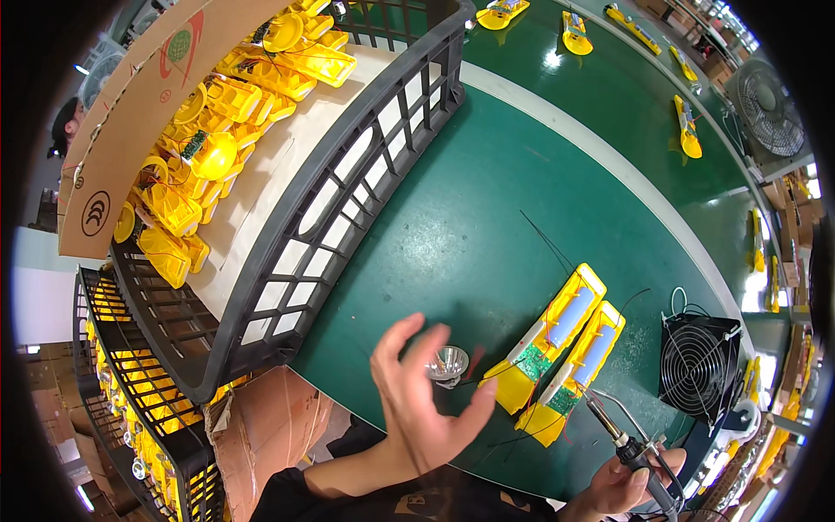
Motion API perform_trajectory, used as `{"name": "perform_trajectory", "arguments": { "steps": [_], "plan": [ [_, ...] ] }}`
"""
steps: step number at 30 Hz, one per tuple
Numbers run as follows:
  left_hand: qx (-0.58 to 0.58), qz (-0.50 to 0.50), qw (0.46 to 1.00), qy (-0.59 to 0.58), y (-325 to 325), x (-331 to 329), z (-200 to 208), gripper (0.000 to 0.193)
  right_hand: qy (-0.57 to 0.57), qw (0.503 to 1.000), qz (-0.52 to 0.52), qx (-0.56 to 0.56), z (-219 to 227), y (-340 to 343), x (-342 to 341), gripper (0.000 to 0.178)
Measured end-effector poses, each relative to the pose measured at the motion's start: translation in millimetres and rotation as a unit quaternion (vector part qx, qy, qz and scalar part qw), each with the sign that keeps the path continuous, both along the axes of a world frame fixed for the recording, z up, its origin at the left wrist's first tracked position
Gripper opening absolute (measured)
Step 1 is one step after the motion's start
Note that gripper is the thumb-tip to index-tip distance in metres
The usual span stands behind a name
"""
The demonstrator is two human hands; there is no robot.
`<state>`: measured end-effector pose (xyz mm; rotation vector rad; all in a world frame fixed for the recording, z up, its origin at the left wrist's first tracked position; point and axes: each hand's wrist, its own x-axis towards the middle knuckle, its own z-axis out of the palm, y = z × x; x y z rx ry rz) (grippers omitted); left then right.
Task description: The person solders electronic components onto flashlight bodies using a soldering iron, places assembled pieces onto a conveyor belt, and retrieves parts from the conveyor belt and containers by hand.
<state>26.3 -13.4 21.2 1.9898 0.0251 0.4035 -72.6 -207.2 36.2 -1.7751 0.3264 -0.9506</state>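
Observation:
My left hand (426,404) hovers over the bench with fingers spread and slightly blurred, nothing seen between them. Behind its fingers sits a round clear-and-silver lamp reflector (450,364). At lower right, my right hand (622,483) is closed around the handle of a soldering iron (619,435). The iron's tip end is close to the green circuit board of the nearer yellow housing (544,423); contact cannot be told. Beside it lies a second yellow housing (513,384). Each holds a blue cylindrical cell, a green board and thin wires.
A black plastic crate (348,187) with many yellow housings stands at left, a cardboard flap (130,122) over it. Another filled crate (152,418) sits lower left. A small black fan (696,370) stands right. Beyond a pale rail, a green conveyor (626,96) carries spaced yellow pieces.

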Motion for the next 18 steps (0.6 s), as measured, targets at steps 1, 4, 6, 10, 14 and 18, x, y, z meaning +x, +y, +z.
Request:
{"name": "perform_trajectory", "arguments": {
  "steps": [1, 4, 6, 10, 14, 18],
  "plan": [
    [-0.002, 0.008, 1.000, -0.009, 4, 1, 0, 0.036, -0.001, 1.000, 0.000, 0.000, 0, 0, -1, 0.038],
    [0.101, -0.111, 0.988, 0.024, 21, 7, -2, 0.029, -0.015, 0.999, -0.019, 0.028, -2, 1, -1, 0.039],
    [0.113, -0.136, 0.984, 0.020, 25, 10, -3, 0.023, -0.014, 0.999, -0.009, 0.042, -1, 2, 0, 0.039],
    [0.109, -0.177, 0.977, 0.039, 24, 10, 1, 0.013, 0.014, 0.999, -0.007, 0.029, 4, 5, 3, 0.040],
    [0.137, -0.235, 0.962, 0.032, 23, 11, 2, 0.016, 0.028, 0.998, 0.016, 0.062, 9, 6, 8, 0.039],
    [0.129, -0.248, 0.960, -0.003, 22, 13, -4, 0.014, 0.011, 0.994, 0.075, 0.082, 9, 8, 10, 0.036]
  ]
}}
